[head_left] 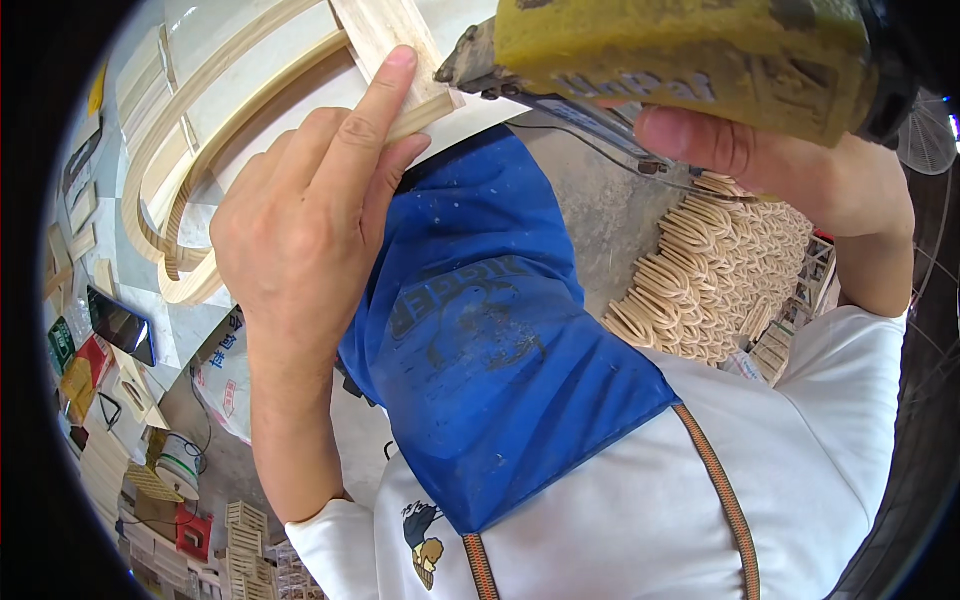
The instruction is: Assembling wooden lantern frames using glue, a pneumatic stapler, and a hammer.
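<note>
My right hand (pixel 770 168) is wrapped round a yellow, scuffed nail gun (pixel 660 55). Its dark nose points left and sits right beside the end of a pale flat wooden board (pixel 378 28); whether it touches cannot be told. My left hand (pixel 300 205) grips a narrow wooden strip (pixel 428 116) along the board's edge, index finger stretched over the board and thumb on the strip's near side. Curved wooden rails (pixel 232 103) run from this piece round to the left on the worktable. The other fingers are curled under, partly hidden.
A phone (pixel 122 325) lies at the table's left edge. Stacked curved wooden parts (pixel 715 270) stand on the floor at right. A thin dark hose (pixel 560 140) runs below the nail gun. My blue apron (pixel 490 330) hangs close to the table edge. A white tub (pixel 180 465) stands lower left.
</note>
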A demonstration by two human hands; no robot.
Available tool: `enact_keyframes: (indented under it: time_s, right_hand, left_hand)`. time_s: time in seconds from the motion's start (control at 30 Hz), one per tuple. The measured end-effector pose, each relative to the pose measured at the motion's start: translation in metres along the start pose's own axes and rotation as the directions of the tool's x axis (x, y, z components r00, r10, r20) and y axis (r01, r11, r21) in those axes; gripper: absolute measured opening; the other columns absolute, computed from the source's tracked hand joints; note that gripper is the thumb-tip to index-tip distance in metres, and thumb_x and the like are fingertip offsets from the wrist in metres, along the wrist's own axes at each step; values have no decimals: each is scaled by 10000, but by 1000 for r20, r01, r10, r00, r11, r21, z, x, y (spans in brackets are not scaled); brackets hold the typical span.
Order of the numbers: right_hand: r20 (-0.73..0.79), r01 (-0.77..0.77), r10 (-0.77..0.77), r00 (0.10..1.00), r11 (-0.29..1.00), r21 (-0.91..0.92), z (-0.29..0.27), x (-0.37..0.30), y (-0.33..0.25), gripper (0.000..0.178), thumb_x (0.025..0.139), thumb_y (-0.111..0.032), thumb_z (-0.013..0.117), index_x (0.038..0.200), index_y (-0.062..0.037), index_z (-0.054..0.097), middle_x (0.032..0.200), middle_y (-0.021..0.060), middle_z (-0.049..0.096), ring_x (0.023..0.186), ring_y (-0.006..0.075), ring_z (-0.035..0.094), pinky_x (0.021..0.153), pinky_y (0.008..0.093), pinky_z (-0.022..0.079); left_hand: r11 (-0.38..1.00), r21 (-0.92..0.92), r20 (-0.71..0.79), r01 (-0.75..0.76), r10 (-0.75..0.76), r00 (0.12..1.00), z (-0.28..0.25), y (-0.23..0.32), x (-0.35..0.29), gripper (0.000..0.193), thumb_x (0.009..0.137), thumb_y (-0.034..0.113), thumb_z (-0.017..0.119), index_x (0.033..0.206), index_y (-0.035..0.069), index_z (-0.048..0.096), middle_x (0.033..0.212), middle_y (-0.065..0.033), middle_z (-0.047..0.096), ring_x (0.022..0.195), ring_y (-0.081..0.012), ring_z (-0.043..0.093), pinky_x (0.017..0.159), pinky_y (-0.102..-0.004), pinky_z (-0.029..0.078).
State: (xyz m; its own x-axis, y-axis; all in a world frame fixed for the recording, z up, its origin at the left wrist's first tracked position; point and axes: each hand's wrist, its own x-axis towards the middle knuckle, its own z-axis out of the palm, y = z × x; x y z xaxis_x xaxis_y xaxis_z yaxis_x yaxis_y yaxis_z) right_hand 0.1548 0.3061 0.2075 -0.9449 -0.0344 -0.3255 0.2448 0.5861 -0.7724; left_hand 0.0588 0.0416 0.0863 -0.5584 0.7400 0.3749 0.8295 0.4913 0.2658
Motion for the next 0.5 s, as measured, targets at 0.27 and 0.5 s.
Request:
enact_keyframes:
  time_s: [0.27,0.5]
  right_hand:
    - [-129,-290,261,957,887,-358,-25,2,-14,223,957,-155,672,1119,-9,719,1076,184,746,921,283,722,829,373,592]
    - [-323,-200,-77,943,645,-738,17,58,92,221,860,-157,627,1041,-33,606,767,159,722,627,384,700,558,452,555]
  left_hand:
    - [1000,-8,-5,-2,2,1000,-8,7,2,510,903,211,791,1401,204,680,783,30,633,592,-121,491,561,-271,408]
    - [998,-22,-33,-55,54,998,-12,18,9,495,916,175,769,1399,137,668,781,-6,626,610,-146,526,574,-293,432]
